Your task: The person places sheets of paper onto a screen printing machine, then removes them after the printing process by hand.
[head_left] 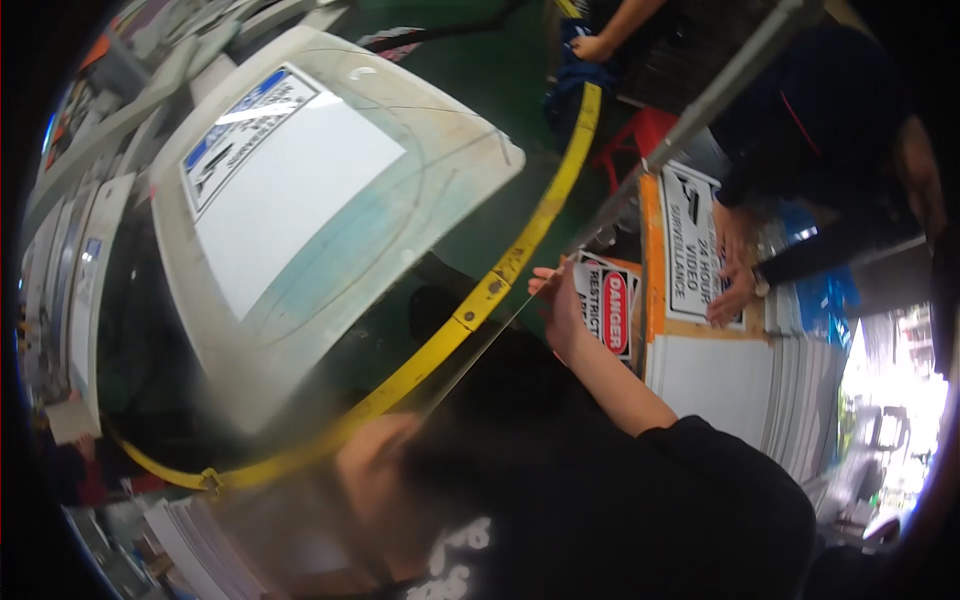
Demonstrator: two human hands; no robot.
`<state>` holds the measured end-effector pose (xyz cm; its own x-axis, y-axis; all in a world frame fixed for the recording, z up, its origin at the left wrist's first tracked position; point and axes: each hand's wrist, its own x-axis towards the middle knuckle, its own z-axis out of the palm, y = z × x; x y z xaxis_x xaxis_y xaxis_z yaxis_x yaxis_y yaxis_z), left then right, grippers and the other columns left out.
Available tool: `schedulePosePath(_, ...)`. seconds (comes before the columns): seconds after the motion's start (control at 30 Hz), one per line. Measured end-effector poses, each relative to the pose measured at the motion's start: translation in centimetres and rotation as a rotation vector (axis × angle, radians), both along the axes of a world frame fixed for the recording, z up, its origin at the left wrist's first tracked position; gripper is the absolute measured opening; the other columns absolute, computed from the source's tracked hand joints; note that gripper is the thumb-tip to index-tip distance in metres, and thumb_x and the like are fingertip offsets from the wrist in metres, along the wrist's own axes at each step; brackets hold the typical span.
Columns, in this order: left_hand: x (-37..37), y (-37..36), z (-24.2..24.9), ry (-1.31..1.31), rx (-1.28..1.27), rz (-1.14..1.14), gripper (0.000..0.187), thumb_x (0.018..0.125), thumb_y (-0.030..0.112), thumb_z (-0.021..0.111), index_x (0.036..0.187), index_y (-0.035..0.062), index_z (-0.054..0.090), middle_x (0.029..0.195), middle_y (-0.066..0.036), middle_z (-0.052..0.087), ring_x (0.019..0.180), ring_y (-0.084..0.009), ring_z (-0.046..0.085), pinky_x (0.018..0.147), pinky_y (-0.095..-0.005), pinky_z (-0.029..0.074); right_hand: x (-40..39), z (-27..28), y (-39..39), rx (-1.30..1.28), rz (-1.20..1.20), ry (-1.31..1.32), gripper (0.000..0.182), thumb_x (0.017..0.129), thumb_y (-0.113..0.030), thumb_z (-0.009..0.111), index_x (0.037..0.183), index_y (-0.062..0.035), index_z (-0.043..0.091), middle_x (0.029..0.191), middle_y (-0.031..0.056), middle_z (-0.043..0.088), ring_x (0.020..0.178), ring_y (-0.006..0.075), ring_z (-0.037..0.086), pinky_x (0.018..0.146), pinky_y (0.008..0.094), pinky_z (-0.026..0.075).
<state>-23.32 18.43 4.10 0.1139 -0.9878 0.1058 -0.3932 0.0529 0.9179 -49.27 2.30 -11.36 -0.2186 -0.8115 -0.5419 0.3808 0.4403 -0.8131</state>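
Observation:
My right hand [558, 300] reaches up from the black sleeve. Its fingers and thumb lie around the thin edge of a clear sheet [480, 355], which runs down to the lower left. Nearer the camera, my left hand [372, 462] is a smeared patch of skin beside the sheet's lower end; its fingers cannot be made out. Just right of my right hand is a red, white and black DANGER sign [616, 308]. A yellow curved band [425, 368] sweeps past on the left of both hands.
A pale, stained board [430, 100] carries a white printed sheet [300, 190] at upper left. On the right, a person's hands [735, 290] touch a surveillance sign [687, 250] above stacked white panels [715, 385]. Another person's hand [592, 48] is at the top, near a metal bar [725, 85].

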Motion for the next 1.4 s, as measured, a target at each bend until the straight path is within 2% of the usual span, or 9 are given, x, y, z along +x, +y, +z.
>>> schedulePosePath(0.13, 0.8, -0.1, -0.2, 0.024, -0.003, 0.001, 0.022, 0.076, 0.014, 0.062, 0.093, -0.001, 0.065, 0.088, -0.017, 0.065, 0.082, -0.0308, 0.063, 0.074, -0.0347, 0.048, 0.2, 1.5, -0.9, -0.038, -0.006, 0.107, 0.056, 0.093, -0.059, 0.028, 0.096, -0.012, 0.058, 0.08, -0.0011, 0.056, 0.085, 0.0132, 0.051, 0.088, 0.0364, 0.031)
schedulePosePath(0.33, 1.1, 1.2, -2.9, 0.185, 0.121, 0.176, 0.027, 0.081, 0.02, 0.064, 0.098, -0.0014, 0.063, 0.091, -0.015, 0.065, 0.085, -0.0282, 0.062, 0.078, -0.0358, 0.047, -3.8, -4.1, -3.2, -0.348, 0.013, 0.173, 0.051, 0.097, -0.046, 0.032, 0.116, -0.0033, 0.052, 0.105, 0.0074, 0.058, 0.102, 0.0184, 0.052, 0.092, 0.0308, 0.037)
schedulePosePath(0.43, 0.4, 0.8, -3.6, 0.401, 0.272, 0.316, 0.033, 0.08, 0.026, 0.067, 0.099, 0.0, 0.063, 0.095, -0.013, 0.065, 0.09, -0.0252, 0.061, 0.081, -0.0358, 0.046, -1.9, -4.1, -2.2, -0.495, -0.123, 0.538, 0.052, 0.098, -0.042, 0.033, 0.124, 0.0016, 0.046, 0.121, 0.0104, 0.052, 0.113, 0.0201, 0.048, 0.1, 0.0324, 0.033)
schedulePosePath(0.53, 0.9, 0.7, -6.6, 0.167, 0.386, 0.336, 0.037, 0.079, 0.031, 0.069, 0.1, 0.0002, 0.065, 0.089, -0.012, 0.067, 0.083, -0.0208, 0.062, 0.075, -0.0334, 0.048, -1.1, -3.6, -1.2, -0.376, -0.177, 0.381, 0.055, 0.098, -0.041, 0.033, 0.127, 0.0052, 0.042, 0.127, 0.0116, 0.048, 0.118, 0.0204, 0.044, 0.102, 0.0321, 0.03)
schedulePosePath(0.67, 1.1, 0.4, -5.0, 0.123, 0.183, 0.205, 0.033, 0.081, 0.032, 0.068, 0.095, 0.0029, 0.067, 0.079, -0.01, 0.066, 0.071, -0.0176, 0.062, 0.067, -0.0324, 0.047, -0.5, -1.2, -1.2, -0.384, -0.242, 0.171, 0.059, 0.097, -0.046, 0.036, 0.121, 0.0062, 0.045, 0.119, 0.0145, 0.052, 0.108, 0.0224, 0.049, 0.096, 0.0305, 0.035)
schedulePosePath(0.9, 0.7, 0.8, -4.9, 0.125, 0.233, 0.185, 0.03, 0.081, 0.031, 0.067, 0.088, 0.0019, 0.067, 0.071, -0.01, 0.065, 0.063, -0.0198, 0.061, 0.06, -0.0319, 0.046, -0.3, -0.5, -0.6, -0.302, -0.204, 0.222, 0.073, 0.094, -0.057, 0.03, 0.131, 0.0047, 0.037, 0.13, 0.0143, 0.044, 0.117, 0.0244, 0.044, 0.101, 0.0324, 0.029)
schedulePosePath(1.0, -0.1, 0.9, -5.1, 0.037, 0.011, 0.181, 0.028, 0.081, 0.03, 0.067, 0.088, 0.0026, 0.067, 0.072, -0.012, 0.064, 0.063, -0.0224, 0.061, 0.059, -0.0318, 0.046, -0.9, -2.7, -0.6, -0.339, -0.253, 0.249, 0.073, 0.093, -0.059, 0.029, 0.127, 0.0048, 0.041, 0.125, 0.0142, 0.048, 0.114, 0.0242, 0.045, 0.1, 0.0328, 0.03)
schedulePosePath(1.2, -0.5, 1.0, -2.4, 0.038, 0.009, 0.008, 0.024, 0.082, 0.027, 0.066, 0.09, 0.0042, 0.067, 0.076, -0.014, 0.064, 0.067, -0.0233, 0.062, 0.062, -0.0327, 0.047, -1.6, -1.7, -1.1, -0.426, -0.194, -0.012, 0.069, 0.095, -0.055, 0.027, 0.127, 0.0043, 0.04, 0.123, 0.0139, 0.048, 0.112, 0.0234, 0.047, 0.097, 0.0323, 0.034)
schedulePosePath(1.4, -0.4, 1.3, -3.3, 0.099, 0.16, 0.118, 0.023, 0.082, 0.025, 0.065, 0.092, 0.0043, 0.066, 0.079, -0.014, 0.064, 0.07, -0.0261, 0.062, 0.065, -0.0333, 0.047, -1.9, -1.8, -1.7, -0.384, -0.158, 0.055, 0.07, 0.094, -0.058, 0.027, 0.126, 0.0032, 0.042, 0.123, 0.0127, 0.048, 0.113, 0.0221, 0.045, 0.097, 0.0311, 0.033)
